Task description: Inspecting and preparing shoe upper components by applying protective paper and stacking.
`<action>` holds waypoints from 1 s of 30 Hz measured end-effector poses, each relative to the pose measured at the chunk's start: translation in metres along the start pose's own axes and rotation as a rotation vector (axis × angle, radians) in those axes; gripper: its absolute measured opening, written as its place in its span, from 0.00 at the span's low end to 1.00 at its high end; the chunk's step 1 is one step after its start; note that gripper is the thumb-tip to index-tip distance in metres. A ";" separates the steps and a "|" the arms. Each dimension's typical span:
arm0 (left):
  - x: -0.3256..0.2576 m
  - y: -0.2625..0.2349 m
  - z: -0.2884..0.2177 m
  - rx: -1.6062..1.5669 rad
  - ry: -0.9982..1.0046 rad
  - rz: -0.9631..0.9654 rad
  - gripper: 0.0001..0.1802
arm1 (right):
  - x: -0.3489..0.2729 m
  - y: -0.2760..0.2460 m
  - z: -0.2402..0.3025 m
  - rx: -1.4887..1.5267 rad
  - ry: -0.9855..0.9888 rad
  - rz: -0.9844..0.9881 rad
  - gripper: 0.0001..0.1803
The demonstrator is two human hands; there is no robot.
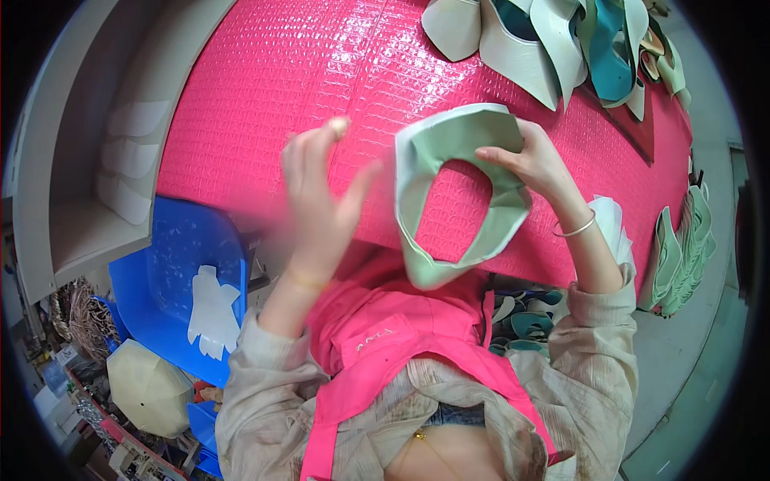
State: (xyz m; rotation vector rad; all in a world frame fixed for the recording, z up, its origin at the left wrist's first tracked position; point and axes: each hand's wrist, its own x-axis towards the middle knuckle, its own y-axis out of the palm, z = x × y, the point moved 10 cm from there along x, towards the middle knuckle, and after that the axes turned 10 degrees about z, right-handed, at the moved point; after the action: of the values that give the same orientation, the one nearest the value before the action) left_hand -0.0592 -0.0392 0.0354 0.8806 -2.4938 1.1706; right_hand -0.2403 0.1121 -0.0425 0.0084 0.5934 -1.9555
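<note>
My right hand (533, 164) grips a shoe upper (417, 204) by its upper right edge, thumb on the inside. Pale green lining faces up, and white material shows along its outer edge. Its large oval opening lets the pink table covering show through. The narrower end points down toward my apron. To its left, my left hand (317, 188) is raised with fingers spread, holding nothing and slightly smeared by motion. A small gap separates it from the upper.
The pink covered table (249, 104) spreads beneath my hands. Several white and teal shoe uppers (521, 52) lie at the far right. A stack of green pieces (682, 248) sits right. A blue chair (164, 264) holding a white cut piece (212, 313) and a grey shelf (88, 232) stand left.
</note>
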 end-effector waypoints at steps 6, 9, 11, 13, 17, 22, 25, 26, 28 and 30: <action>-0.061 0.065 -0.080 -0.106 0.386 0.723 0.15 | 0.035 0.010 0.042 -0.022 -0.153 0.101 0.12; -0.069 0.059 -0.051 -0.412 0.100 0.722 0.16 | 0.034 -0.011 0.033 0.273 -0.086 0.060 0.06; -0.079 0.067 -0.045 -0.568 -0.076 0.711 0.13 | 0.039 0.000 0.024 0.218 -0.081 0.132 0.08; -0.093 0.080 -0.023 -0.693 -0.377 0.553 0.09 | 0.042 0.004 0.024 0.132 -0.117 0.153 0.11; -0.075 0.069 -0.056 -0.249 -0.040 0.466 0.10 | 0.017 0.024 0.103 -0.615 -0.582 0.204 0.23; -0.075 0.085 -0.058 0.024 -0.058 0.509 0.16 | 0.033 0.085 0.100 -1.020 -0.481 0.423 0.25; -0.083 0.091 -0.054 0.101 -0.072 0.509 0.18 | 0.035 0.108 0.081 -0.862 -0.176 0.776 0.18; -0.085 0.092 -0.055 0.141 -0.053 0.501 0.19 | 0.034 0.111 0.081 -0.842 -0.177 0.817 0.16; -0.090 0.096 -0.054 0.216 -0.032 0.509 0.21 | 0.039 0.116 0.073 -0.818 -0.136 0.866 0.14; -0.091 0.100 -0.054 0.291 -0.006 0.515 0.23 | 0.046 0.118 0.074 -0.971 -0.179 0.830 0.14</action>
State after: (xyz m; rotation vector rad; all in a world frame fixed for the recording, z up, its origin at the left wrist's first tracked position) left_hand -0.0510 0.0895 -0.0318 0.2915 -2.6819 1.7199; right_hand -0.1417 0.0034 -0.0373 -0.4483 1.1400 -0.7389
